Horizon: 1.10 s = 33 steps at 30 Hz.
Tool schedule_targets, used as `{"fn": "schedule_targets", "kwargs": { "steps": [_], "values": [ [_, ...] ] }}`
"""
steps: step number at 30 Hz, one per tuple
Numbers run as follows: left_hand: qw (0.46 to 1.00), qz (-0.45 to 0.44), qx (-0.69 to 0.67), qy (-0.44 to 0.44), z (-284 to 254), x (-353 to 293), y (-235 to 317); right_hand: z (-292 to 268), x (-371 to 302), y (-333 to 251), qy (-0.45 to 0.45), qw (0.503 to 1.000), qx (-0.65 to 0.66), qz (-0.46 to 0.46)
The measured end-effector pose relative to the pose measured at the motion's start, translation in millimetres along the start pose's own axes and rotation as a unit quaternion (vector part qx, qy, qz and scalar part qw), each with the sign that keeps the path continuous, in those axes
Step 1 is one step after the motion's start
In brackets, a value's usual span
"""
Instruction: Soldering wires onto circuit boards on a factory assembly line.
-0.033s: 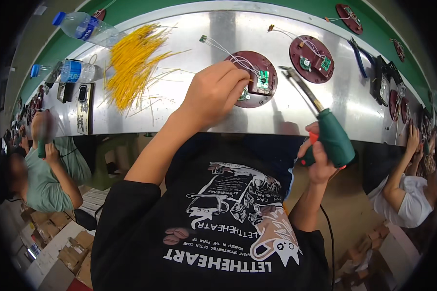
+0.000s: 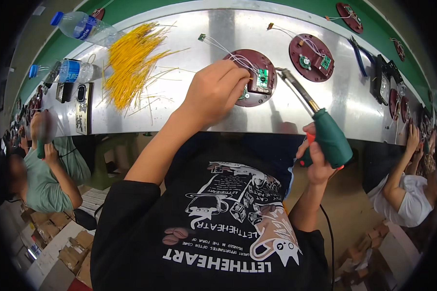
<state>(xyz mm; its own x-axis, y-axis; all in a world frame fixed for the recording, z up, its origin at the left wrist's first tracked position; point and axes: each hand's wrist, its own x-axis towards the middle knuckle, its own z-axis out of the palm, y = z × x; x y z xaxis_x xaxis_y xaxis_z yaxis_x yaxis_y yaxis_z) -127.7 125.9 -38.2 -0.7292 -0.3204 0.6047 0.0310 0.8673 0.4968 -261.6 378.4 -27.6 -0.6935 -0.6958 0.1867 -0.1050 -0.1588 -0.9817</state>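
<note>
My left hand [image 2: 216, 89] is closed in a pinch on a thin yellow wire [image 2: 250, 78], its end by the small green circuit board [image 2: 262, 78]. That board sits on a round maroon plate [image 2: 258, 99], which also carries white wires [image 2: 232, 52] and a part half hidden by my fingers. In my right hand [image 2: 319, 162] is a green-handled soldering gun [image 2: 332, 138] with red parts. Its metal tip points up and left, close to the plate's right edge; whether they touch, I cannot tell.
A pile of yellow wires [image 2: 131, 63] lies left, beside two plastic bottles [image 2: 77, 71] and a phone [image 2: 83, 109]. Another maroon plate [image 2: 310, 70] with a board lies right, then blue-handled pliers [image 2: 360, 56]. Co-workers [image 2: 51, 169] sit on both sides.
The soldering gun in my right hand has shifted slightly left, bringing its tip nearer the maroon plate. My left hand stays almost in place with the yellow wire.
</note>
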Motion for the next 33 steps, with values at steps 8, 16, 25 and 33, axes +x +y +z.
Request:
{"fn": "schedule_targets", "kwargs": {
  "steps": [8, 16, 25, 33],
  "values": [
    [0.998, 0.047, 0.042, 0.023, 19.6, -7.7, -9.6, -4.3, -8.9, -4.8, -0.080, 0.995, -0.040, 0.049],
    [0.991, 0.099, 0.084, 0.033, 23.2, -7.5, -12.5, -2.4, -8.4, -4.0, -0.087, 0.994, -0.037, 0.052],
    [0.992, 0.080, 0.098, 0.002, 19.0, -9.4, -5.5, -0.9, -5.4, -7.2, -0.091, 0.993, -0.041, 0.063],
    [0.987, 0.112, 0.105, 0.045, 28.2, -11.9, -14.0, 0.3, -3.8, -6.0, -0.087, 0.993, -0.043, 0.061]
  ]
}}
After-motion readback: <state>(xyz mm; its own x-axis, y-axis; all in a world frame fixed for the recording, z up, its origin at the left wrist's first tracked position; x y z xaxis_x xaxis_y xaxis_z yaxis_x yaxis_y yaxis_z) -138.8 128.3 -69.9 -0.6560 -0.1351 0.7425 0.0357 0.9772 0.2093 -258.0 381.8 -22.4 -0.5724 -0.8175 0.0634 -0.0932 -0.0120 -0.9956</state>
